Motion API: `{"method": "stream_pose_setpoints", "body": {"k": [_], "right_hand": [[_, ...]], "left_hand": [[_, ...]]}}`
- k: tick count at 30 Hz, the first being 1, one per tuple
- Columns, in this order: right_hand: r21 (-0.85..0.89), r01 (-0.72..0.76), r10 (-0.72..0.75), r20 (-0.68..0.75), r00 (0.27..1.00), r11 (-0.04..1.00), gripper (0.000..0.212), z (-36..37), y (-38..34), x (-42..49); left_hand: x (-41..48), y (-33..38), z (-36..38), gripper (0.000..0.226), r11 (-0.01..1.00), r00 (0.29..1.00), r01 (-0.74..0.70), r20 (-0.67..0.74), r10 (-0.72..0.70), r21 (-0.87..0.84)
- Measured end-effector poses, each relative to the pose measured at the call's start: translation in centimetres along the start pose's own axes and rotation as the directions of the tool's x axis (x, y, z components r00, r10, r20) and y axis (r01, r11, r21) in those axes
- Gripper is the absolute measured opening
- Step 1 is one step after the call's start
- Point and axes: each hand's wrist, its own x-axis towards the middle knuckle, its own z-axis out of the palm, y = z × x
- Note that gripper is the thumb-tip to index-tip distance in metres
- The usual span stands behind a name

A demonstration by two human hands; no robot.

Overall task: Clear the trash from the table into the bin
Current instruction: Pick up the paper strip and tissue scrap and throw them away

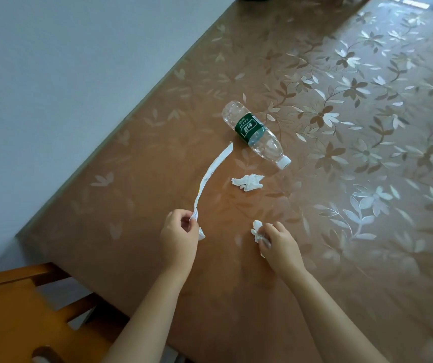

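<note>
Task was early on. Nothing visibly binned; no bin in view, so its whereabouts could not be told.

Landmark: the plastic bottle (pixel 256 134), lying on its side on the table (pixel 367 231), white cap toward the person, green label round the middle. Untouched.

Left hand (pixel 178 237) was nearer the person than the bottle, off toward the table's wall-side edge. Its fingers (pixel 188 221) were pinched shut on the near end of a long paper strip (pixel 211 176). The strip ran up from that hand toward the bottle, its far tip ending just beside the bottle's body, not touching as far as could be seen. Whether the far part was lifted or resting on the table could not be told. A small white bit showed under the hand, likely the strip's bunched end.

Right hand (pixel 279 243) was also nearer than the bottle, roughly below its cap end. Fingers closed on a crumpled tissue (pixel 258 233), wad poking out on the thumb side.

A second tissue wad (pixel 248 182) lay loose on the table between the bottle's cap and both hands, apart from everything.

Judged left: carry the strip and held tissue to the bin, then fetch the loose wad and the bottle. A wooden chair (pixel 21 310) stood at the table's near corner.
</note>
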Motion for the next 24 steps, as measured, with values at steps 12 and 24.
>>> {"method": "stream_pose_setpoints", "body": {"k": [12, 24], "right_hand": [[0.115, -0.123, 0.131, -0.069, 0.989, 0.986, 0.006, -1.3, 0.2, -7.7], [0.220, -0.184, 0.250, -0.330, 0.910, 0.958, 0.018, -6.7, 2.4, -19.6]], "left_hand": [[-7.2, 1.6, -4.0, 0.012, 0.989, 0.982, -0.145, 0.114, 0.149, -0.040], [-14.4, 3.6, -1.9, 0.017, 0.908, 0.808, -0.403, 0.424, 0.410, -0.110]]}}
